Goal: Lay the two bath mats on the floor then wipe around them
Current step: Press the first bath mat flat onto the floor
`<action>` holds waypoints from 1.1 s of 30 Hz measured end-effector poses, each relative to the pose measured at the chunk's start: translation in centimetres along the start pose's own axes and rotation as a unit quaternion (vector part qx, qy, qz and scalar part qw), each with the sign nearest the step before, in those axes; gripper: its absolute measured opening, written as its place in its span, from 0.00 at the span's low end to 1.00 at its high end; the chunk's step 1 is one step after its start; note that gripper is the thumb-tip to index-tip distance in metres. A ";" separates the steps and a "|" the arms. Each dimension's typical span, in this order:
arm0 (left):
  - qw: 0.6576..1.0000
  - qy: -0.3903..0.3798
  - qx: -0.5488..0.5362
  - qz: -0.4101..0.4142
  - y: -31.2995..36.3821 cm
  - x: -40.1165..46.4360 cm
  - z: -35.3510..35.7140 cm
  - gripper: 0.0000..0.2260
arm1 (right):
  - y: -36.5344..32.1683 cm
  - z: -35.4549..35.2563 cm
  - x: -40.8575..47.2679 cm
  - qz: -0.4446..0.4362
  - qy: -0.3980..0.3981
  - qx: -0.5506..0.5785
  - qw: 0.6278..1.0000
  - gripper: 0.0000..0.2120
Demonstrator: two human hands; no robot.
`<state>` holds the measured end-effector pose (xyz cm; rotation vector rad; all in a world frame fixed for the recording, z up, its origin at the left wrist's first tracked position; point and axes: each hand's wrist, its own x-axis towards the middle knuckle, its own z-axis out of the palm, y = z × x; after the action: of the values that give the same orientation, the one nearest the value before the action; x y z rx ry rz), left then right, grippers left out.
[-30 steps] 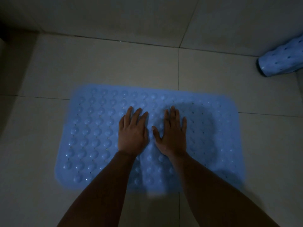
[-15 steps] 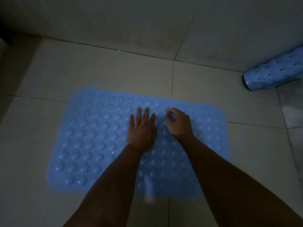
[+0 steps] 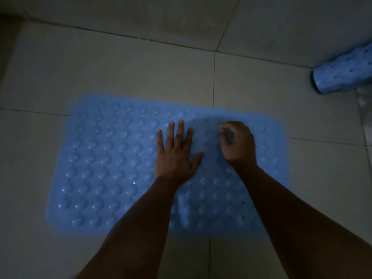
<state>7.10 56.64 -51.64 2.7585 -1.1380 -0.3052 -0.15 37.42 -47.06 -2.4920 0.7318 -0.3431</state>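
- Down on the floor (image 3: 120, 63) lies a blue mat (image 3: 112, 158), spread out flat on the pale tiles.
- Its top is full of round bumps and small holes.
- Both hands are on the middle of the mat, close to each other but not touching.
- Left hand (image 3: 177, 156): it rests flat on the mat, palm down. The fingers are straight and a bit spread, and the thumb points to the right. Its grip is wide and holds nothing.
- Right hand (image 3: 239, 146): its fingers are curled in and the tips point down at the mat. The picture is blurry there, so I cannot tell if the grip pinches the mat or only touches it.
- Both bare arms reach in from the bottom edge.
- Second mat (image 3: 346, 71): also blue, it is rolled up like a tube. It lies on the floor at the right edge, near the wall (image 3: 281, 21), well apart from the flat mat.
- The room is dim.
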 end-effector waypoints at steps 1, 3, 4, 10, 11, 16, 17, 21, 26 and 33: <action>1.000 -0.005 0.002 0.001 0.0 -0.1 -0.1 0.39 | 0.1 -0.4 -0.1 0.002 -0.004 -0.001 1.000 0.09; 1.000 -0.025 -0.004 0.001 0.2 -0.2 -0.4 0.42 | 0.1 -1.1 -0.4 0.003 -0.010 0.001 1.000 0.10; 0.999 -0.041 -0.009 -0.001 0.2 -0.1 -0.7 0.43 | -0.1 -1.5 -0.4 0.007 -0.018 0.001 1.000 0.10; 0.971 -0.172 -0.163 -0.033 -1.2 2.5 -6.3 0.32 | -3.6 -2.7 0.6 0.042 -0.049 -0.006 0.998 0.13; 0.975 -0.112 -0.190 -0.040 -1.9 2.4 -7.4 0.29 | -4.5 -2.3 0.7 0.044 -0.066 -0.005 0.997 0.13; 0.983 0.104 -0.136 -0.061 -6.7 0.1 -8.0 0.18 | -9.8 1.8 0.6 0.028 -0.126 0.002 0.992 0.20; 0.983 0.120 -0.118 -0.070 -7.7 -0.4 -7.8 0.16 | -10.8 3.2 0.0 0.017 -0.141 -0.011 0.990 0.24; 0.982 0.140 -0.072 -0.107 -11.0 -2.5 -6.8 0.18 | -13.8 9.3 -3.3 -0.029 -0.180 -0.139 0.973 0.36; 0.984 0.126 -0.052 -0.119 -12.8 -3.7 -6.0 0.20 | -14.7 12.9 -5.8 -0.014 -0.177 -0.203 0.963 0.40; 0.984 0.121 -0.046 -0.119 -13.6 -3.8 -5.2 0.20 | -14.5 13.1 -6.3 -0.027 -0.161 -0.217 0.962 0.42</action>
<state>14.99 69.17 -48.87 2.7549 -0.7210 -0.0427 5.76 56.77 -50.76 -2.8798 0.6572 0.2320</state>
